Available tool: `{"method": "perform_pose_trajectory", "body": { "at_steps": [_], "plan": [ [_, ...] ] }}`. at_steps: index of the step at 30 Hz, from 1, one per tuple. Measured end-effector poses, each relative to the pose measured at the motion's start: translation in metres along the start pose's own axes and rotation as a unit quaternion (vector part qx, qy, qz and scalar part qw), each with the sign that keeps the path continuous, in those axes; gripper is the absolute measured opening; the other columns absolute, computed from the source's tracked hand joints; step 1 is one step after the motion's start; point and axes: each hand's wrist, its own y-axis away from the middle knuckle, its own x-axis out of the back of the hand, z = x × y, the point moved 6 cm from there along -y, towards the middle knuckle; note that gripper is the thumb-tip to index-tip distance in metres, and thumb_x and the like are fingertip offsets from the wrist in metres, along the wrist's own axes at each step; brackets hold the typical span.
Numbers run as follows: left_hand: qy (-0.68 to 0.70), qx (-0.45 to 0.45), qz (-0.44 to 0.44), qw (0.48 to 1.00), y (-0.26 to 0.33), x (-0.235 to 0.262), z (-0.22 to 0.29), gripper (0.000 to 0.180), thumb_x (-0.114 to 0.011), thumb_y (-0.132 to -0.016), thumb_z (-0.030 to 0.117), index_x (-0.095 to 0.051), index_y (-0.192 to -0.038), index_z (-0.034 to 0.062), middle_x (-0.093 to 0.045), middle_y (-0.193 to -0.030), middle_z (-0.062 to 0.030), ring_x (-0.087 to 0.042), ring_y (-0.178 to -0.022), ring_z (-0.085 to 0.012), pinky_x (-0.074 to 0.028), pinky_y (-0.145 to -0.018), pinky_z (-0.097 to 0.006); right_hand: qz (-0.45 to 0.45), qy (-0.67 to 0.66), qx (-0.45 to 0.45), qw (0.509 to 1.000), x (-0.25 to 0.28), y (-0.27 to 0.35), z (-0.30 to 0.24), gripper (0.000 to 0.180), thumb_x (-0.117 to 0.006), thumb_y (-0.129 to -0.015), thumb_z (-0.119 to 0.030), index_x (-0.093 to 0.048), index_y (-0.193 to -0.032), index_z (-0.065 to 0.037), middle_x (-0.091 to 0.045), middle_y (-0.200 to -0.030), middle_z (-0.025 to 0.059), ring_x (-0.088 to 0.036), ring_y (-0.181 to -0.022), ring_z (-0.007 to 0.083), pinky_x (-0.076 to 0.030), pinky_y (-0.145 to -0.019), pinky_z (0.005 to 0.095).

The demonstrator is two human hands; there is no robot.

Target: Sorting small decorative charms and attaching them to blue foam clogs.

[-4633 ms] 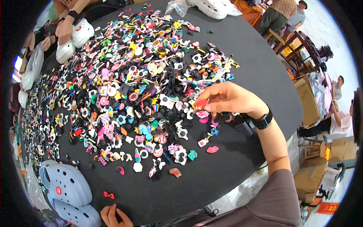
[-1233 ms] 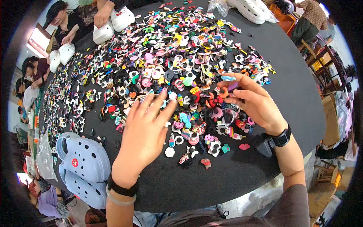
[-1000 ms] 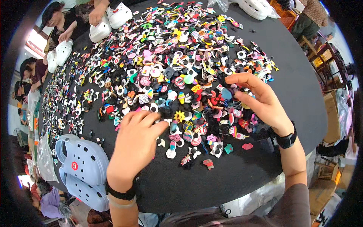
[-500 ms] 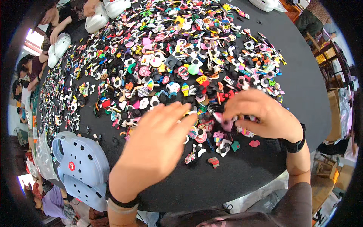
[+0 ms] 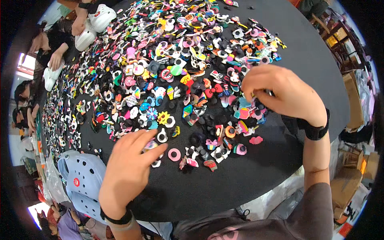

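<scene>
Shoe charms (image 5: 163, 117) of many colours and shapes, several with black button backs, lie heaped across the dark tabletop. My left hand (image 5: 127, 170) is low over the near edge of the heap, fingers spread. A small multicoloured charm (image 5: 151, 145) shows between its thumb and fingers, apparently not gripped. Farther right, my right hand (image 5: 286, 94) hovers with bent fingers, thumb and fingertips apart, just over charms at the heap's right side. Its palm side is partly hidden. Between the hands lie a pink ring-shaped charm (image 5: 174, 155) and a pink cloud-like charm (image 5: 256, 140).
A pair of light blue clogs (image 5: 86, 172) stands at the near left, one bearing a red round charm. Beside it is a clear plastic bag (image 5: 55, 180). Across the table at the far left, other people's hands (image 5: 58, 58) touch white clogs (image 5: 51, 76). Cardboard (image 5: 354, 98) stands beyond the right edge.
My left hand has drawn back left and toward me; my right hand has moved slightly farther away. Charms between them are spread differently, with more showing. The view has shifted a little.
</scene>
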Motion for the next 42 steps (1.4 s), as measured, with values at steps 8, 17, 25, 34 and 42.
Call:
{"method": "perform_pose_trajectory", "body": {
  "at_steps": [8,17,25,34,42],
  "plan": [
    [-0.004,-0.078,0.031,0.996,-0.030,0.008,0.045,0.041,-0.066,-0.082,0.005,-0.062,-0.122,0.0052,-0.056,-0.134,-0.0144,-0.051,-0.124,-0.0335,-0.039,-0.106,-0.046,0.064,0.040,-0.028,0.997,-0.009,0.000,0.016,0.005,-0.063,-0.085,-0.009,-0.064,-0.090,-0.006,-0.064,-0.091,0.0093,-0.065,-0.085,0.0293,-0.053,-0.073,0.0387],
    [-0.125,-0.080,0.008,0.989,-0.049,-0.001,0.056,0.033,-0.065,-0.077,0.011,-0.062,-0.109,0.0041,-0.058,-0.119,-0.0131,-0.053,-0.118,-0.0323,-0.037,-0.107,-0.048,0.056,0.027,-0.025,0.998,-0.014,-0.002,0.014,0.009,-0.065,-0.086,-0.007,-0.062,-0.094,-0.005,-0.062,-0.091,0.0073,-0.063,-0.079,0.0248,-0.050,-0.070,0.0348],
    [-0.047,-0.150,0.005,0.988,-0.053,-0.013,0.077,0.046,-0.065,-0.081,0.009,-0.059,-0.126,0.0106,-0.056,-0.131,-0.0117,-0.052,-0.122,-0.0316,-0.038,-0.106,-0.047,0.063,0.035,-0.040,0.997,-0.015,-0.003,0.015,0.010,-0.064,-0.084,-0.012,-0.064,-0.092,-0.006,-0.065,-0.089,0.0112,-0.065,-0.086,0.0293,-0.052,-0.076,0.0393],
    [-0.201,-0.073,0.032,0.976,-0.044,0.007,0.031,0.030,-0.065,-0.078,0.004,-0.066,-0.108,0.0073,-0.059,-0.126,-0.0129,-0.053,-0.118,-0.0349,-0.039,-0.104,-0.047,0.061,0.031,-0.046,0.997,-0.016,-0.001,0.017,0.009,-0.062,-0.085,-0.012,-0.064,-0.091,-0.006,-0.065,-0.089,0.0118,-0.065,-0.087,0.0304,-0.052,-0.077,0.0401],
    [-0.006,-0.173,-0.023,0.985,-0.037,-0.013,0.078,0.035,-0.065,-0.082,0.008,-0.063,-0.116,0.0051,-0.060,-0.129,-0.0123,-0.054,-0.122,-0.0295,-0.040,-0.105,-0.045,0.075,0.053,-0.031,0.995,-0.017,-0.005,0.015,0.009,-0.060,-0.086,-0.014,-0.063,-0.090,-0.005,-0.064,-0.088,0.0122,-0.065,-0.087,0.0306,-0.052,-0.077,0.0409]
  ]
}}
